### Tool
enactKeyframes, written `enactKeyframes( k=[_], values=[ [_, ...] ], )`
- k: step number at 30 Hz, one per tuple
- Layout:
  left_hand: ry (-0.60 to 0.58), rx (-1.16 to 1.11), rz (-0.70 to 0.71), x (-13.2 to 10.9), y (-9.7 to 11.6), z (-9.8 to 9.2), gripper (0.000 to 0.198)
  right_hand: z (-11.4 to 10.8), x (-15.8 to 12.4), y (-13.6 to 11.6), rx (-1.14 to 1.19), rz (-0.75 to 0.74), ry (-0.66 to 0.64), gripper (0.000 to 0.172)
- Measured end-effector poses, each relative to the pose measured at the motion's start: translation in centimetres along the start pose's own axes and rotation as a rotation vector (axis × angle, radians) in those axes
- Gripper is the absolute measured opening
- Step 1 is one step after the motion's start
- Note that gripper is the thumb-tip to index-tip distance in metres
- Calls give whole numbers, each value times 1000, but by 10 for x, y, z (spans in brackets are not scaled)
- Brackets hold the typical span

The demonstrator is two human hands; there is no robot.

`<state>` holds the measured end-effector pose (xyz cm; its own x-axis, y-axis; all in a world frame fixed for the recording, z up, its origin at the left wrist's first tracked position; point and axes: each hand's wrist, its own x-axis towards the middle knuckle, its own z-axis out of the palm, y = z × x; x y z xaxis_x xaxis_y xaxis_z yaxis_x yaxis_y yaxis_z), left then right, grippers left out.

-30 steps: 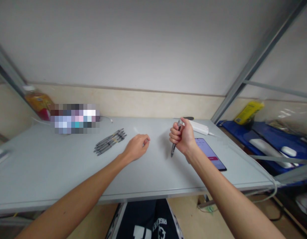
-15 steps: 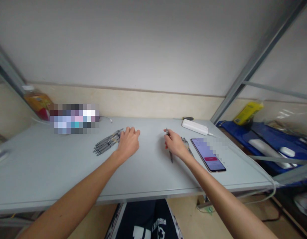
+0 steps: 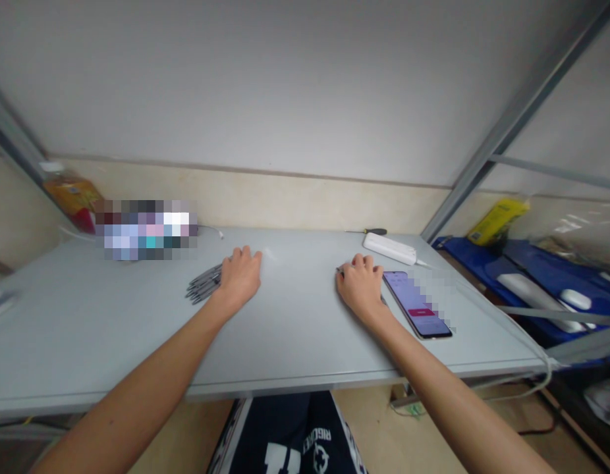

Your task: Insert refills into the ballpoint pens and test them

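Note:
A bundle of grey pens [image 3: 203, 284] lies slantwise on the left part of the desk. My left hand [image 3: 240, 276] rests over the bundle's right end, fingers bent down around it, so the pen ends there are hidden. On the right, my right hand [image 3: 361, 284] is low on the desktop with curled fingers. A pen [image 3: 339, 270] pokes out at its left side, by the thumb. Other pens on that side are almost wholly covered by this hand. Just right of it lies a phone [image 3: 417, 304] with its screen lit.
Behind the phone are a white power strip [image 3: 390, 248] with a cable and a screwdriver [image 3: 376, 232]. An orange drink bottle [image 3: 72, 191] and a blurred-out object [image 3: 147, 230] stand back left. A blue shelf [image 3: 448, 247] with a yellow packet [image 3: 499, 222] adjoins the right side.
My right hand has turned palm down and come down rightward over the right-hand pens, with the pen it held upright. My left hand has shifted left, further over its bundle.

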<state>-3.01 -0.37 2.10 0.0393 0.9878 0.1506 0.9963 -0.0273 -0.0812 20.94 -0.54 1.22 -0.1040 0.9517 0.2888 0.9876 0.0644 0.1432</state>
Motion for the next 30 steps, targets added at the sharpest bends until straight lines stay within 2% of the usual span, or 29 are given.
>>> enactKeyframes(
  k=[7, 20, 30],
  values=[
    [-35, 9, 6, 1, -1, -1, 38, 4, -2, 10, -25, 26, 11, 32],
    [10, -61, 40, 3, -1, 1, 37, 12, -1, 26, -38, 58, 43, 30],
    [60, -133, 118, 9, -2, 7, 28, 2, -5, 31, 36, 115, -2, 38]
  ],
)
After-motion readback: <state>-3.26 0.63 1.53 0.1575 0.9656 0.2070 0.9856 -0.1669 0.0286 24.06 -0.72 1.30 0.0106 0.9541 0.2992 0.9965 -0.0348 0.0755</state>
